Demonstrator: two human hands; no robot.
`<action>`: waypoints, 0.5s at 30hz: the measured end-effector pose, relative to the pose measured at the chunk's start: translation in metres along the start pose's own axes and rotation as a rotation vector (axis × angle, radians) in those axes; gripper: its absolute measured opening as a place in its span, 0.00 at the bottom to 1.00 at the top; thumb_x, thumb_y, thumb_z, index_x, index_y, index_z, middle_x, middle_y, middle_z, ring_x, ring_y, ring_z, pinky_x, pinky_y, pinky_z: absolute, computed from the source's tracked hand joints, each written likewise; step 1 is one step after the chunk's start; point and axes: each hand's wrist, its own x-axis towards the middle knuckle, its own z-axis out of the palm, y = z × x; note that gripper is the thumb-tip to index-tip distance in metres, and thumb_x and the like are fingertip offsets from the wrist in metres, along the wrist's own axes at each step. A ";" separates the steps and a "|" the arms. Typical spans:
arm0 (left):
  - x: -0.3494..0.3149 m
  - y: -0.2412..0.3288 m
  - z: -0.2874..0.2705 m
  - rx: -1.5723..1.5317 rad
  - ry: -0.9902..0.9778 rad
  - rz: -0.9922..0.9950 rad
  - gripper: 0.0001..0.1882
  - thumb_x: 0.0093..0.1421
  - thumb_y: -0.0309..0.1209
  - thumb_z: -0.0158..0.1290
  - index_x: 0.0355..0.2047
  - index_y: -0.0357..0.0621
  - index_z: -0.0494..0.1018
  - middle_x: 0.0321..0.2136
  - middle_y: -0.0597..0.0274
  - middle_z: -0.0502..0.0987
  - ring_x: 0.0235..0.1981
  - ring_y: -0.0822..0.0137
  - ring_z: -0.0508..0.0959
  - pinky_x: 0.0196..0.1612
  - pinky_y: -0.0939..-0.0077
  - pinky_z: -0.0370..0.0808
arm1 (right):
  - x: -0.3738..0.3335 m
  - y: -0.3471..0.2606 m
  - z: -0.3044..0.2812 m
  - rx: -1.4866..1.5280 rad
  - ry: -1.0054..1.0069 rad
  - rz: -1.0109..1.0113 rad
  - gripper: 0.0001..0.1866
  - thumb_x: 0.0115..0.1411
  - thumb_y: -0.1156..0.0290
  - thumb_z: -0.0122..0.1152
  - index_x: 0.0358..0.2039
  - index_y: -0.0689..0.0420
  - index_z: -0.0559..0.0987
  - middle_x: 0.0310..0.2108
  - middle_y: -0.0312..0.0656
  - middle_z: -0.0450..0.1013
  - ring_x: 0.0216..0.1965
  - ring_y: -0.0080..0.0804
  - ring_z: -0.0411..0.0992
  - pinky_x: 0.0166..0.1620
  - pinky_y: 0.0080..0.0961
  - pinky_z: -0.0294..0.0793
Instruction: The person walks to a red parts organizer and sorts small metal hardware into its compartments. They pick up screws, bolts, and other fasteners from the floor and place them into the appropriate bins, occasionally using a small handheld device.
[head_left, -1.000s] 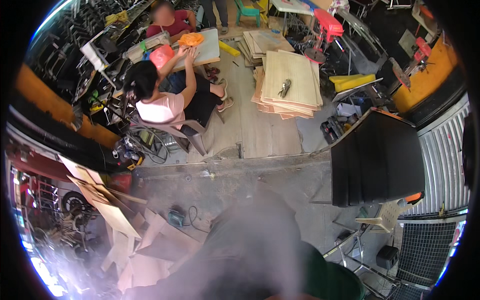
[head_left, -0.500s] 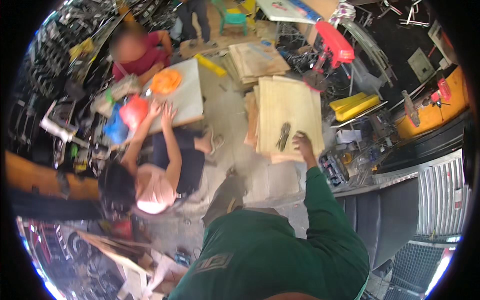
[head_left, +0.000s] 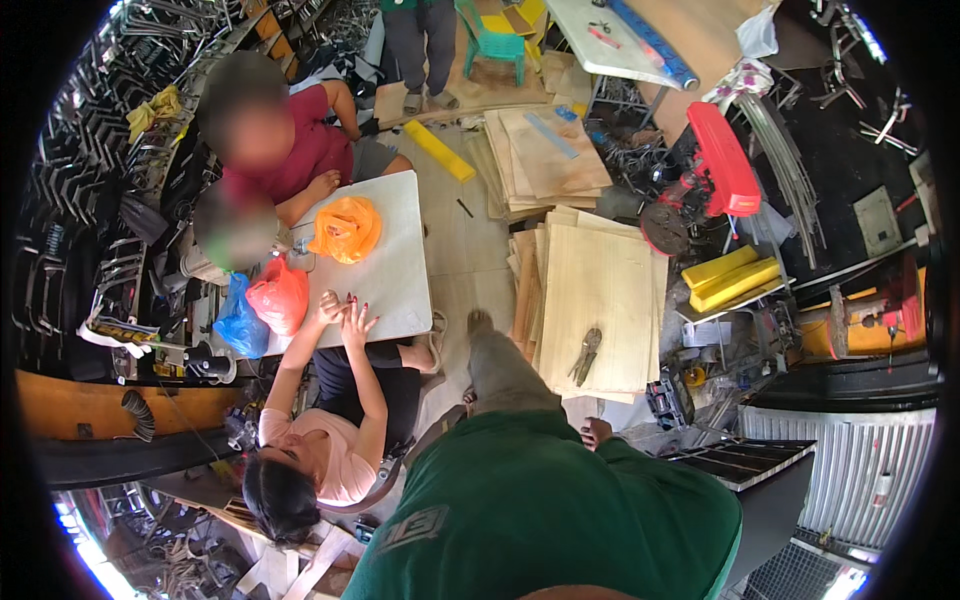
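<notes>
Have drawn bare right hand (head_left: 597, 432) back, since half a second ago, from over the stack of pale rectangular plywood sheets (head_left: 600, 285) to near its closest edge, beside the long-sleeved green shirt (head_left: 560, 500). Cannot tell whether clamped on anything, partly hidden; cannot tell left hand's grip, out of view. Find dull metal locking pliers (head_left: 587, 356) lying on the top sheet toward that edge, apart from right hand. See, left, co-worker in pink top (head_left: 330, 452) seated at pale rectangular table (head_left: 395, 270) bearing crumpled orange plastic bag (head_left: 346, 230)
</notes>
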 end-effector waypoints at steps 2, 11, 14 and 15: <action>0.030 -0.001 -0.023 0.018 0.036 -0.019 0.20 0.64 0.46 0.53 0.50 0.48 0.79 0.51 0.39 0.79 0.51 0.44 0.81 0.51 0.50 0.78 | 0.000 -0.037 0.029 0.124 0.100 -0.060 0.14 0.66 0.52 0.58 0.39 0.50 0.75 0.37 0.36 0.73 0.32 0.34 0.71 0.36 0.39 0.71; 0.121 0.051 -0.099 0.145 0.329 0.076 0.20 0.63 0.45 0.54 0.50 0.48 0.78 0.51 0.38 0.79 0.50 0.43 0.81 0.50 0.49 0.78 | -0.002 -0.390 0.161 -0.500 0.042 -0.545 0.20 0.67 0.58 0.60 0.56 0.52 0.77 0.40 0.39 0.78 0.33 0.33 0.76 0.29 0.36 0.79; 0.163 0.074 -0.137 0.013 0.039 -0.024 0.17 0.64 0.43 0.52 0.46 0.49 0.80 0.49 0.40 0.80 0.51 0.45 0.81 0.50 0.51 0.78 | -0.057 -0.513 0.173 -0.383 -0.015 -0.772 0.21 0.64 0.61 0.66 0.55 0.53 0.78 0.39 0.40 0.79 0.33 0.31 0.76 0.29 0.36 0.79; 0.183 0.081 -0.149 -0.072 -0.094 -0.142 0.15 0.64 0.41 0.51 0.43 0.50 0.82 0.47 0.42 0.82 0.52 0.47 0.81 0.51 0.54 0.78 | -0.080 -0.547 0.176 -0.372 -0.043 -0.795 0.22 0.62 0.62 0.68 0.55 0.53 0.79 0.39 0.40 0.80 0.32 0.31 0.76 0.29 0.37 0.79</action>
